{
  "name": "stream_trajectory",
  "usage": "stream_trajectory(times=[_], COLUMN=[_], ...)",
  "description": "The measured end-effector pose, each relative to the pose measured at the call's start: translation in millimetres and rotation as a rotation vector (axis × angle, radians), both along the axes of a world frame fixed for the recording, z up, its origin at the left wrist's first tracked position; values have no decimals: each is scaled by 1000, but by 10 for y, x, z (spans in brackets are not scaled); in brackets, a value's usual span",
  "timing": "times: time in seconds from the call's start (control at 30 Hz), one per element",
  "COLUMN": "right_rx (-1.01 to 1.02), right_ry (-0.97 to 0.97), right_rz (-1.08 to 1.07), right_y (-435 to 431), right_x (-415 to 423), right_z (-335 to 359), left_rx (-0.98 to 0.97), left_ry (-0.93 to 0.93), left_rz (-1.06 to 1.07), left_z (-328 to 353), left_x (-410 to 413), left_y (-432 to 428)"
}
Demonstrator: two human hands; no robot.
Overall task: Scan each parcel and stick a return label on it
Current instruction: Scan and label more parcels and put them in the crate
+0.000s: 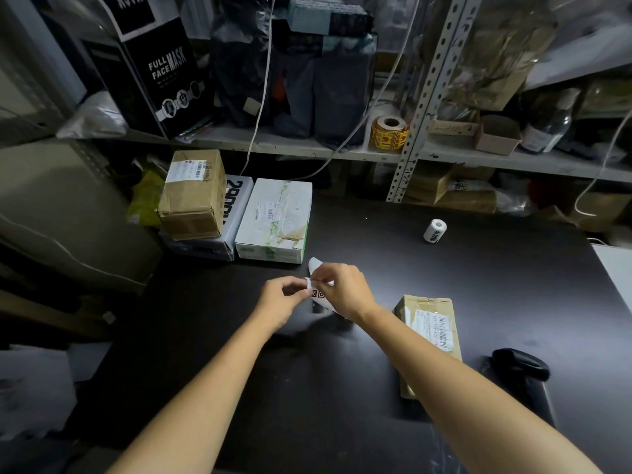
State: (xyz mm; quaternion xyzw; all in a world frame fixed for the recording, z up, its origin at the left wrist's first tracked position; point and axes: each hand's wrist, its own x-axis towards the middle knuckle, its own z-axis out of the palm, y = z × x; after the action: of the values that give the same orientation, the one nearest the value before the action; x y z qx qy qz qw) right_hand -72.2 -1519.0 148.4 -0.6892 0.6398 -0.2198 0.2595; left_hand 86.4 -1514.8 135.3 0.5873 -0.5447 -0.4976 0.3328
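Above the dark tabletop [376,241], the left hand [282,301] and right hand [343,292] pinch a white label strip [319,295] in curled fingers [295,286], its long axis running away from the person, left of a brown parcel [429,323].

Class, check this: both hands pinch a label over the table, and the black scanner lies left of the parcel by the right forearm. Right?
No. In the head view the scanner lies right of that parcel; the left hand and right hand do pinch the label.
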Motion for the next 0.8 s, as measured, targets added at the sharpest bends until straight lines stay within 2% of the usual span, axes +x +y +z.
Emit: stream_trajectory(times=[0.2, 0.43, 0.6, 0.8], right_rx=[24, 91, 38, 66], right_ry=[12, 19, 249, 293], right_rz=[83, 127, 318, 363], right_y=[-26, -43, -44, -65], right_x=[-24, 29, 70, 89], right_z=[-4, -50, -59, -67], left_rx=[83, 99, 122, 160], left_ry=[49, 18, 41, 39], left_rz=[25, -14, 30, 13], left_z=[-136, -258, -303, -338], left_x=[44, 71, 74, 137], left_y=[-27, 0, 17, 7])
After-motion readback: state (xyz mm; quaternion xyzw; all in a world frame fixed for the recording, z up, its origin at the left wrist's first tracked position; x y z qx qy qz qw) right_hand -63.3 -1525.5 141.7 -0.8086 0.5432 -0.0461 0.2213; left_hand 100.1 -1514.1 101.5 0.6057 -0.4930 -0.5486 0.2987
